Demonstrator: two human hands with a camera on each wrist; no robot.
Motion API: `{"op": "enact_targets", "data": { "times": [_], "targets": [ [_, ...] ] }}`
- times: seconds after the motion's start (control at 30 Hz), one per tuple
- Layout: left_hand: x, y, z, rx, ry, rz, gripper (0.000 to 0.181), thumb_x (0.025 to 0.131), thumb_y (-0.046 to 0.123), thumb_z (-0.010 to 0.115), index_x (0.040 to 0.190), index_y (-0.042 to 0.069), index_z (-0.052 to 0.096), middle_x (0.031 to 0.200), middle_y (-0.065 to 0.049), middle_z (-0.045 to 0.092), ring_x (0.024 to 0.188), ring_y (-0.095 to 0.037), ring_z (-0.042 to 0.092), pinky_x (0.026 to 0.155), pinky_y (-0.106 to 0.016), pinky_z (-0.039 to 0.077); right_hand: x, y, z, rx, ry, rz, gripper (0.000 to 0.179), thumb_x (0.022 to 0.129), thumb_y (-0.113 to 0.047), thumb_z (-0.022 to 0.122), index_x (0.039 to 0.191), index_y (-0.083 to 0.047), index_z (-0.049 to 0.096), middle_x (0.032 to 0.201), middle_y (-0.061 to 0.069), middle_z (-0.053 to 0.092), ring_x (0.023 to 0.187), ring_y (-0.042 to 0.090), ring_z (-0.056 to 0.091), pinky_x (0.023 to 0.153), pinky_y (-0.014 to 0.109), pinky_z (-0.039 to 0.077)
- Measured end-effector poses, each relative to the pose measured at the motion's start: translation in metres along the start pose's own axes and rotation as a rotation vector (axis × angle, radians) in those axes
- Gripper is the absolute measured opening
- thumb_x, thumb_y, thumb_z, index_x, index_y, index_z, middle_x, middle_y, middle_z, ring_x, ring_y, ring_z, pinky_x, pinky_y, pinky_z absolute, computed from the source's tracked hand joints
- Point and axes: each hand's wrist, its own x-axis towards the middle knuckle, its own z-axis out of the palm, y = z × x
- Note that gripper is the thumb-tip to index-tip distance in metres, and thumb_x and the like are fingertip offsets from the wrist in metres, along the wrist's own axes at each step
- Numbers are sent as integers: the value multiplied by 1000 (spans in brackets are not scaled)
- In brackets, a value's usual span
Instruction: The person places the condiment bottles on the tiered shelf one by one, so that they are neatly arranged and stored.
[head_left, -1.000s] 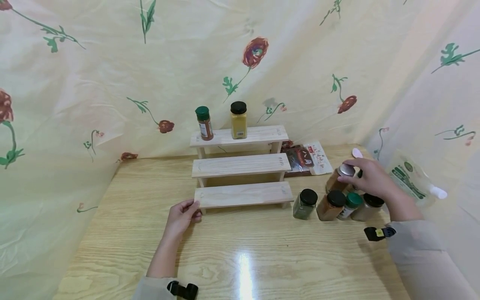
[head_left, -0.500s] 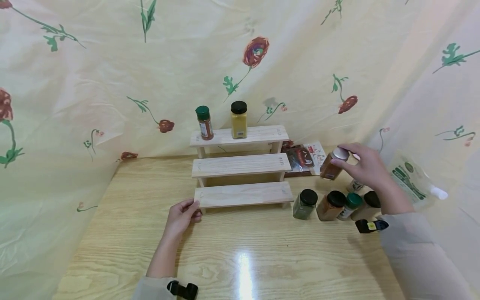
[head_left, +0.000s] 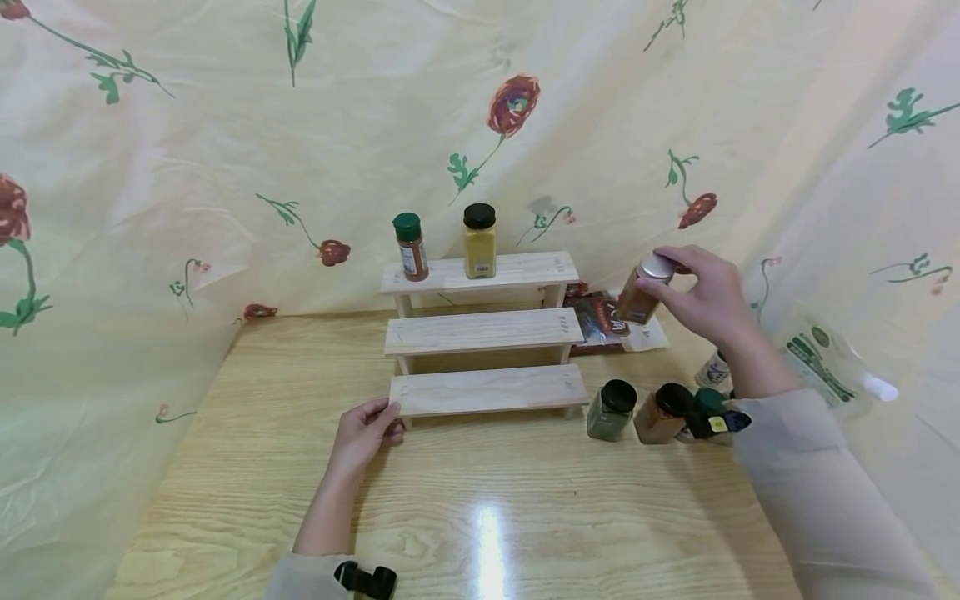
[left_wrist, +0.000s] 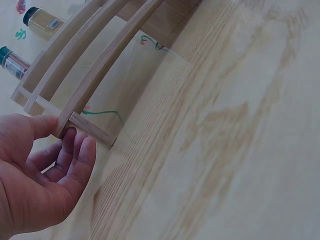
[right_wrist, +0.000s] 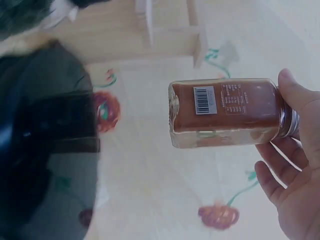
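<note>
Head view: right hand (head_left: pixel 701 293) holds clear square reddish-brown-filled jar with silver lid (head_left: pixel 637 298), thumb and fingers at the lid. Jar tilted, base toward 7 o'clock, in the air at 2-3 o'clock of pale wooden three-tier rack (head_left: pixel 483 330). Left hand (head_left: pixel 363 433) at rack's 8 o'clock, gripping front corner of lowest tier. Top tier: clear yellow-filled jar with black lid (head_left: pixel 480 247), and at its 9 o'clock a red-brown bottle with green cap (head_left: pixel 412 252). Both upright.

Rack's 3 o'clock: printed dark-and-white plastic packaging (head_left: pixel 596 321), jar overlapping it in view. Rack's 4 o'clock, on the light wood-grain desk (head_left: pixel 562 508): green-filled jar with black lid (head_left: pixel 611 414), then orange-brown-filled jar with black lid (head_left: pixel 663 416), then a green lid (head_left: pixel 708 398) partly covered by black wrist device (head_left: pixel 718 423). Small white-labelled bottle (head_left: pixel 713 369) at that lid's 12 o'clock. Far 3 o'clock: clear pouch with green print and white cap (head_left: pixel 817 367).

Left wrist view: thumb on top of lowest tier's end, fingers curled below. Both top-tier containers show toward 12 o'clock of the hand.

Right wrist view: jar lies across the view, base at 9 o'clock, lid at 3. Thumb above the lid, fingers below. Barcode label faces the camera. Rack at jar's 11 o'clock. Dark blurred shape (right_wrist: pixel 45 145) at 9, can't tell what.
</note>
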Motion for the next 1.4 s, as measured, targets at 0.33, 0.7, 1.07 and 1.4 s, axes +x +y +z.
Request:
{"op": "enact_targets", "data": {
  "times": [0.33,0.7,1.07,1.4],
  "targets": [
    [-1,0,0,8,0,-10,41,102,9,63,134,-15,54,96,-14,65,76,-13,66,74,-24,64,31,-20,10,91,40,-49,41,87,-5,80,125,5,66,116,20,69,95,-11,52,80,3,47],
    [2,0,0,3,10,-3,41,101,10,64,133,-14,55,97,-15,65,76,-13,66,72,-23,64,59,-40,18,125,33,-10,42,90,-13,79,128,2,67,117,17,67,97,4,57,79,6,51],
    [0,0,0,-3,12,-7,42,101,11,65,134,-14,55,96,-12,66,76,-12,66,72,-23,64,77,-52,34,185,-18,22,45,91,-14,78,130,3,65,121,18,65,103,22,60,82,13,56],
    [-1,0,0,11,4,-4,44,101,12,65,135,-14,54,99,-14,66,78,-14,67,74,-25,64,91,-59,49,206,-74,76,48,93,-20,77,134,2,62,127,17,63,109,27,59,90,32,60]
  ]
}}
